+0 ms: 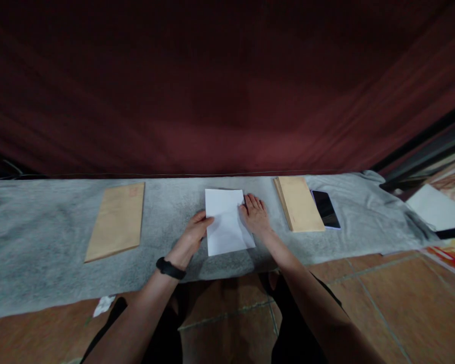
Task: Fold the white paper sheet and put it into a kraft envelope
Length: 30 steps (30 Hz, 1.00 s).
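Note:
A white sheet of paper (227,230) lies in front of me on a grey cloth. My left hand (196,230) grips its left edge, thumb on top and the fingers underneath. My right hand (255,215) rests on the paper's right edge, fingers stretched out and pointing away from me. Left of the paper is a brown envelope (117,220). To the right sits a stack of brown envelopes (300,205), near my right hand but apart from it.
The grey cloth (167,202) covers a long, low surface with a dark red curtain (227,121) behind it. A phone (326,210) lies partly beneath the envelope stack. A crumpled white tissue (103,306) is on the tiled floor (227,328).

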Available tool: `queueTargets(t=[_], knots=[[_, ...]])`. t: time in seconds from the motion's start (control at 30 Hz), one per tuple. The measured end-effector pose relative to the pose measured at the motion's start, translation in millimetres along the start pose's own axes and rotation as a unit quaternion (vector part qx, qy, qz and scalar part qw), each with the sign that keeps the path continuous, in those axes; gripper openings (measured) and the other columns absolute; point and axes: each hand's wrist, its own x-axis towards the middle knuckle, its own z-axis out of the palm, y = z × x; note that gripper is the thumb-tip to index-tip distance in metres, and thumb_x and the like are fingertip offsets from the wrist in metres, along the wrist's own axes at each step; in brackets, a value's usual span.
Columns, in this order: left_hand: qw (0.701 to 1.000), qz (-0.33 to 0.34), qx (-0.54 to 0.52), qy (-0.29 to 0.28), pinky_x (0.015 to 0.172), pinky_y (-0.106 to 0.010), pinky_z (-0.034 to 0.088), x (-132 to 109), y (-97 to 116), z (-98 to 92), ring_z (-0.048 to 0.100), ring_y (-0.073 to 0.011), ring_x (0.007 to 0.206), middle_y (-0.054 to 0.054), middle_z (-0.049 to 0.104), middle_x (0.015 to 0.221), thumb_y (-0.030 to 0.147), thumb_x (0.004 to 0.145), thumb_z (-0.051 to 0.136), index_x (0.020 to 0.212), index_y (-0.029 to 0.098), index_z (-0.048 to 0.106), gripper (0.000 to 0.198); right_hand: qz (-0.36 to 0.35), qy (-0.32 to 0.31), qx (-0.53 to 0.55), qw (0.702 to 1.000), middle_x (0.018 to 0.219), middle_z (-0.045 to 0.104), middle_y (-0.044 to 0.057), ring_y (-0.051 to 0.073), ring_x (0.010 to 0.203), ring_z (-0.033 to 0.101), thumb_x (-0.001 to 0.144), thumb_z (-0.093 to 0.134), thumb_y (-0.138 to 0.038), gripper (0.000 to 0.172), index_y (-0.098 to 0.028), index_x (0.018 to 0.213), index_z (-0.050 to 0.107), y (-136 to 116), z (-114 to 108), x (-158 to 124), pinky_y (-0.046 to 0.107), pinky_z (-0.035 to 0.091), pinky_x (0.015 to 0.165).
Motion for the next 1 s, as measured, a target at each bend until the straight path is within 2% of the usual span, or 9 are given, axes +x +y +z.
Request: queueTargets(t=[0.1, 0.17, 0.27, 0.33, 0.43, 0.5, 0.57, 0.83, 1.0], knots=[[0.998, 0.035, -0.054, 0.024, 0.061, -0.025, 0.052, 2, 6, -1.4, 0.068, -0.0158, 0.069, -0.003, 0.077, 0.087, 0.022, 0.061, 0.080, 0.095, 0.017, 0.073, 0.034, 0.028, 0.003, 0.119, 0.993, 0.151, 0.051, 0.016, 0.025, 0.144, 0.043, 0.105, 0.034, -0.037, 0.052, -0.008, 0.145, 0.052, 2, -8, 7, 0.042, 0.029, 0.121], [0.992, 0.050, -0.104, 0.050, 0.065, -0.025, 0.055, 4, 10, -1.4, 0.069, -0.0146, 0.073, -0.002, 0.077, 0.090, 0.017, 0.065, 0.077, 0.093, 0.019, 0.071, 0.029, 0.067, 0.002, 0.238, 0.969, 0.147, 0.056, 0.014, 0.023, 0.140, 0.049, 0.104, 0.034, -0.039, 0.052, -0.010, 0.143, 0.054, 4, -13, 11, 0.040, 0.035, 0.118], [0.979, 0.044, -0.179, 0.090, 0.071, -0.023, 0.057, 7, 13, 1.8, 0.071, -0.0127, 0.077, 0.000, 0.076, 0.089, 0.007, 0.068, 0.072, 0.086, 0.020, 0.068, 0.023, 0.123, -0.023, 0.428, 0.895, 0.140, 0.063, 0.012, 0.023, 0.130, 0.059, 0.104, 0.034, -0.045, 0.052, -0.014, 0.140, 0.056, 2, -20, 14, 0.040, 0.047, 0.109], [0.972, 0.038, -0.206, 0.109, 0.074, -0.023, 0.058, 8, 13, 5.3, 0.072, -0.0127, 0.080, 0.000, 0.076, 0.089, 0.002, 0.069, 0.069, 0.082, 0.021, 0.065, 0.023, 0.131, -0.076, 0.528, 0.836, 0.133, 0.068, 0.012, 0.024, 0.120, 0.066, 0.103, 0.035, -0.049, 0.052, -0.016, 0.138, 0.057, -2, -23, 12, 0.040, 0.054, 0.100], [0.970, 0.040, -0.213, 0.113, 0.079, -0.025, 0.059, 8, 11, 10.0, 0.073, -0.0146, 0.087, 0.000, 0.077, 0.091, 0.000, 0.071, 0.066, 0.083, 0.022, 0.064, 0.024, 0.128, -0.148, 0.616, 0.763, 0.129, 0.070, 0.014, 0.025, 0.112, 0.070, 0.098, 0.047, -0.053, 0.051, -0.016, 0.133, 0.058, -9, -24, 5, 0.039, 0.059, 0.090], [0.970, 0.043, -0.217, 0.106, 0.083, -0.027, 0.059, 8, 9, 11.7, 0.073, -0.0158, 0.093, -0.001, 0.077, 0.095, 0.001, 0.072, 0.065, 0.084, 0.022, 0.064, 0.024, 0.131, -0.163, 0.644, 0.736, 0.130, 0.069, 0.015, 0.026, 0.111, 0.071, 0.093, 0.057, -0.052, 0.050, -0.017, 0.128, 0.060, -14, -20, 0, 0.040, 0.060, 0.087], [0.971, 0.046, -0.213, 0.096, 0.085, -0.028, 0.059, 7, 7, 12.3, 0.073, -0.0167, 0.097, -0.002, 0.078, 0.099, 0.002, 0.073, 0.065, 0.086, 0.022, 0.064, 0.024, 0.135, -0.164, 0.652, 0.728, 0.127, 0.071, 0.014, 0.027, 0.106, 0.072, 0.089, 0.063, -0.050, 0.047, -0.017, 0.122, 0.063, -16, -15, -5, 0.041, 0.061, 0.085], [0.971, 0.052, -0.222, 0.075, 0.079, -0.025, 0.058, 11, 16, -6.6, 0.073, -0.0130, 0.085, 0.000, 0.077, 0.092, 0.004, 0.066, 0.072, 0.083, 0.020, 0.065, 0.025, 0.193, -0.112, 0.612, 0.758, 0.086, 0.077, 0.007, 0.021, 0.074, 0.070, 0.074, 0.071, -0.033, 0.026, -0.016, 0.093, 0.071, -1, -14, 3, 0.029, 0.055, 0.062], [0.976, 0.060, -0.176, 0.116, 0.059, -0.021, 0.053, 14, 28, -30.6, 0.067, -0.0118, 0.067, 0.001, 0.074, 0.078, 0.010, 0.064, 0.077, 0.087, 0.019, 0.068, 0.026, 0.172, -0.144, 0.592, 0.774, 0.078, 0.075, 0.003, 0.017, 0.065, 0.064, 0.065, 0.075, -0.034, 0.029, -0.017, 0.089, 0.073, 22, -30, 11, 0.025, 0.048, 0.056]])
